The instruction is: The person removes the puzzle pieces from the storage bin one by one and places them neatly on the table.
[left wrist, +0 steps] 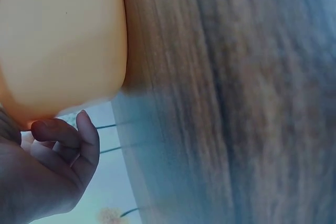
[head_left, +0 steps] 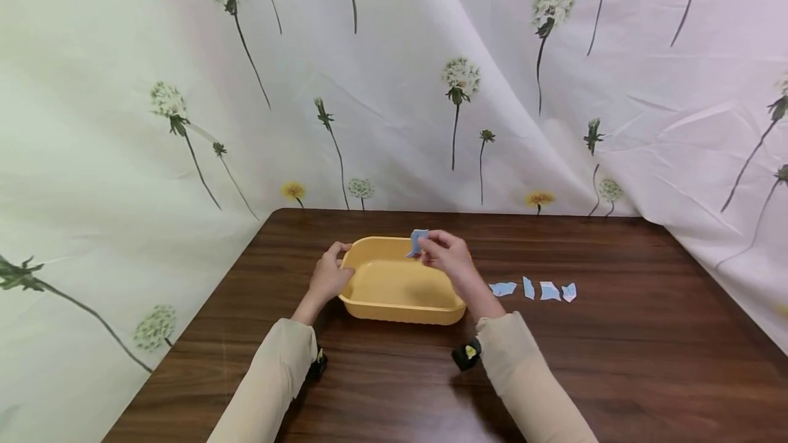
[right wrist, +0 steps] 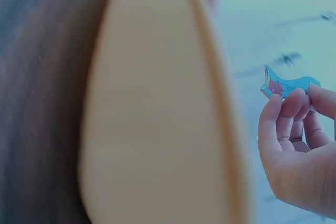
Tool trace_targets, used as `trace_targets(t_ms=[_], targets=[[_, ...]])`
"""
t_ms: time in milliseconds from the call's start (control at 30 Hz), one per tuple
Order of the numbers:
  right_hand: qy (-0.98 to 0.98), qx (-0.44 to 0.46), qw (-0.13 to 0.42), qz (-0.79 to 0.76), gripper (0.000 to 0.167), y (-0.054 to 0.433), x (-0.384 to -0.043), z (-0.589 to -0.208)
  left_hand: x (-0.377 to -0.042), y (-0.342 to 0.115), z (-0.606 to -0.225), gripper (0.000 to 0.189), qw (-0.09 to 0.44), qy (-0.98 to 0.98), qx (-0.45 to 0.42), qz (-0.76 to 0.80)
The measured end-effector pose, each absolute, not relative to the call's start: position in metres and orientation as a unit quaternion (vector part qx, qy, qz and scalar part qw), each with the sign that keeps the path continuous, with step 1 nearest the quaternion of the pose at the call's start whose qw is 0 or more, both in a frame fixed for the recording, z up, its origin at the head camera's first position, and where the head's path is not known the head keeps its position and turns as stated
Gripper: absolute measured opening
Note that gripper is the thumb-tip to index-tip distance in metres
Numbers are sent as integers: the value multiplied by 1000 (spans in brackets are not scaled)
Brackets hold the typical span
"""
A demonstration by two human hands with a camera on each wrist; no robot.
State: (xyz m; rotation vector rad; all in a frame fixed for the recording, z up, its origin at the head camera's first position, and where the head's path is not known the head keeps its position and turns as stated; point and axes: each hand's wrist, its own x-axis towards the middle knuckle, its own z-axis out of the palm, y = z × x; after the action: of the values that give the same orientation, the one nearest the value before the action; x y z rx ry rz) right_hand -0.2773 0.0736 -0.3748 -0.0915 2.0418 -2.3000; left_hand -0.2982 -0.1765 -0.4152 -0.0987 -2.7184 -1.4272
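A yellow plastic basin (head_left: pixel 400 313) stands on the table, its inside bare where it shows. My left hand (head_left: pixel 328 275) grips the basin's left rim, thumb over the inner side and fingers outside; the left wrist view shows those fingers (left wrist: pixel 58 132) curled by the basin's end. Above the basin's far right part, my right hand (head_left: pixel 448 255) pinches a torn paper piece (head_left: pixel 417 241) between thumb and fingertips. In the right wrist view this light blue piece (right wrist: pixel 289 85) has uneven edges and a red printed patch. It is held up, apart from the basin.
Several torn light blue paper scraps (head_left: pixel 550 290) lie in a row on the table right of the basin, close to my right forearm. The dark wooden table (head_left: pixel 622 347) ends at a white cloth (head_left: pixel 394 122) printed with dandelions, hanging behind and at the sides.
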Motion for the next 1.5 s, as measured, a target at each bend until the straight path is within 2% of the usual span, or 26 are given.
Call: trace_targets(t_ms=[233,467,900,1100,1300,1500], targets=[[667,12,12,-745,20,140,-272,-366,-296,-183,-419,49,25,-883,-21,-468],[674,49,6,-737,32,199,-261,-369,-295,-194,-418,51,31,-887,-24,-460],[693,128,1,-709,41,295,-244,-394,-301,-194,-417,52,25,-887,-35,-461],[683,148,37,-714,29,321,-244,-407,-299,-195,-414,52,23,-884,-35,-466],[688,165,59,-705,31,342,-244,-422,-299,-187,-414,52,13,-881,-45,-472],[696,177,83,-691,17,358,-242,-430,-304,-175,-415,51,11,-881,-44,-470]])
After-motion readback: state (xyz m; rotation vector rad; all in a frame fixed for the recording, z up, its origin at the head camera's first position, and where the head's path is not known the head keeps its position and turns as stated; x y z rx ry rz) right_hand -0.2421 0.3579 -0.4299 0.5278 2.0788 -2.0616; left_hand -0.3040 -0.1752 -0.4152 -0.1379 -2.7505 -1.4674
